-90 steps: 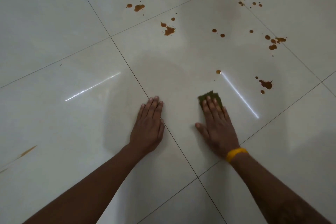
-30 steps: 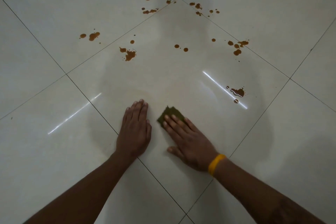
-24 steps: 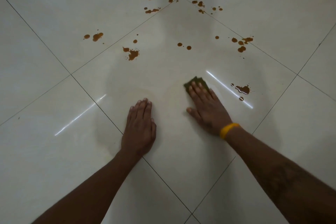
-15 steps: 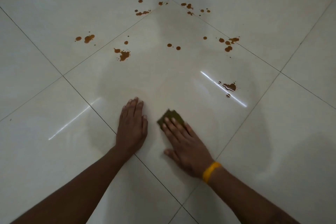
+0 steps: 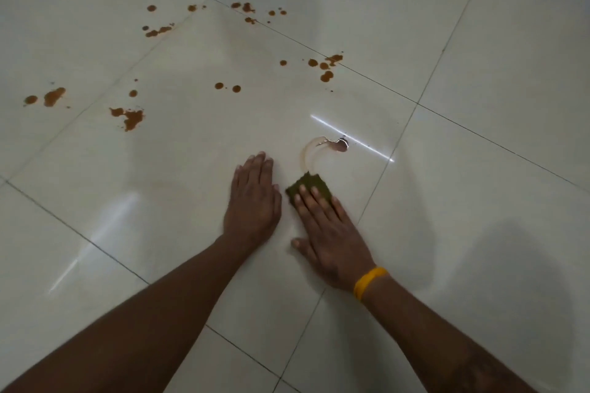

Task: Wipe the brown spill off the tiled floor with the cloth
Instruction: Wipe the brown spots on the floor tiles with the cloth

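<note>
The person's right hand [image 5: 330, 233] is lying flat with its fingers stretched out, pressing down on a small, dark olive-green folded cloth [image 5: 308, 184] rather than gripping it; the fingertips are covering the near part of the cloth, and its far corner is poking out beyond them. A yellow band [image 5: 369, 282] is circling the right wrist. The left hand [image 5: 252, 201] is resting just beside it, palm down and fingers together, spread loosely on the glossy, pale cream tiled floor [image 5: 479, 233] and holding nothing. The 2 hands are sitting close together but are not touching. Just beyond the cloth, a thin, watery brown smear [image 5: 314, 150] is curving away in an arc toward a small wet patch, where a bright streak of reflected light [image 5: 354, 139] is crossing the tile. Farther out, the brown spill [image 5: 129, 116] is lying scattered as separate drops and blotches: 1 larger splat to the far left of the hands, 2 blobs [image 5: 48, 97] farther left again, 2 round dots [image 5: 227, 87] straight ahead, a cluster [image 5: 324, 67] to the right near a grout line, and more specks [image 5: 249, 11] along the far tile joint. Dark grout lines are running diagonally across the floor, and 1 is passing under the right wrist. Both bare forearms are reaching in from the bottom edge of the view.
</note>
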